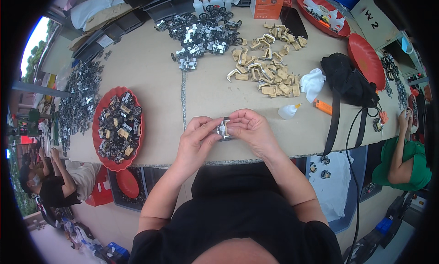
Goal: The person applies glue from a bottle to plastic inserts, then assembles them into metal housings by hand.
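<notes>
Near the front edge of the table, my left hand (pixel 199 137) and my right hand (pixel 254 132) meet over a small silver-and-black metal part (pixel 222 128). Both sets of fingers are closed on it from either side, with thumbs and fingertips pinching it. The fingers cover much of the part, so its exact kind is hidden. Beyond my hands lies a heap of silver-and-black metal parts with round black wheels (pixel 196 35). To its right spreads a pile of tan blocks with curved metal brackets (pixel 267 69).
At the left, a red oval basket (pixel 97 131) holds assembled parts, beside many loose metal pieces (pixel 81 97). Right of my hands are a white squeeze bottle (pixel 288 111), an orange box cutter (pixel 323 106), crumpled tissue (pixel 313 84) and a black bag (pixel 347 74). Other people sit at both sides.
</notes>
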Motion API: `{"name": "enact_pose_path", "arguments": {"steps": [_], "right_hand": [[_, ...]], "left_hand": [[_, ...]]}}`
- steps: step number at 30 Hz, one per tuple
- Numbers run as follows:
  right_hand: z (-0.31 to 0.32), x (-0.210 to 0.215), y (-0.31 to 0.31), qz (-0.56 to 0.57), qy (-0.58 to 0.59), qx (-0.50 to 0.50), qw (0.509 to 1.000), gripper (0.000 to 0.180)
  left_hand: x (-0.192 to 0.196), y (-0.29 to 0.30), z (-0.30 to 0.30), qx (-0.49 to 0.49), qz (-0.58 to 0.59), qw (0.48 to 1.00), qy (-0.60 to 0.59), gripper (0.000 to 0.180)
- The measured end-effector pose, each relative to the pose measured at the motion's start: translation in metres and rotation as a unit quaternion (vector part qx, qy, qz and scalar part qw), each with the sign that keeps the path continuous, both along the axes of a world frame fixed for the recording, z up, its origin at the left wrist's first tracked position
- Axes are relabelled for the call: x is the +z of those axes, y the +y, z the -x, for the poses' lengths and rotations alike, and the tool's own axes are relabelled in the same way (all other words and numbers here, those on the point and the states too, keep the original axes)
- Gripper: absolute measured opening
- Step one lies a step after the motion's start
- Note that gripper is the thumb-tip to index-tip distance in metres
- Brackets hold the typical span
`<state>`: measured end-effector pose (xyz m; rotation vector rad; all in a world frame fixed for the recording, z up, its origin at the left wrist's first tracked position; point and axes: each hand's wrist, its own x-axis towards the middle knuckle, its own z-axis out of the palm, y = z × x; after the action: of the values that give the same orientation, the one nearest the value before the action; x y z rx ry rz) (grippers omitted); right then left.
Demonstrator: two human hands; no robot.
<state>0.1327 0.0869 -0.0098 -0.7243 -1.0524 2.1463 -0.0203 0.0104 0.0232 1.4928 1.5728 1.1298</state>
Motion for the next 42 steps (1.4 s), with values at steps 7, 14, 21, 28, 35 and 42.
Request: {"name": "enact_pose_path", "arguments": {"steps": [7,14,21,28,35,42], "right_hand": [[0.002,-0.001,-0.001,-0.006,-0.016,-0.010,1.000,0.020],[0.003,0.001,-0.002,0.009,-0.011,-0.012,1.000,0.020],[0.001,-0.007,-0.004,-0.026,-0.027,-0.009,0.999,0.021],[0.005,-0.007,-0.012,-0.144,0.058,-0.017,0.988,0.029],[0.006,-0.004,-0.011,-0.301,-0.128,-0.021,0.945,0.035],[0.002,-0.001,-0.008,-0.336,-0.141,0.015,0.931,0.031]], "left_hand": [[0.005,-0.001,-0.002,-0.008,-0.018,0.997,0.070,0.034],[-0.006,0.000,-0.003,0.017,-0.021,0.999,0.036,0.035],[-0.013,0.004,-0.002,0.019,-0.031,0.999,0.006,0.035],[-0.024,0.001,-0.002,0.046,-0.051,0.997,-0.041,0.032],[-0.027,-0.001,-0.002,0.056,0.000,0.981,-0.184,0.019],[-0.028,0.001,0.018,-0.018,-0.035,0.999,0.036,0.025]]}}
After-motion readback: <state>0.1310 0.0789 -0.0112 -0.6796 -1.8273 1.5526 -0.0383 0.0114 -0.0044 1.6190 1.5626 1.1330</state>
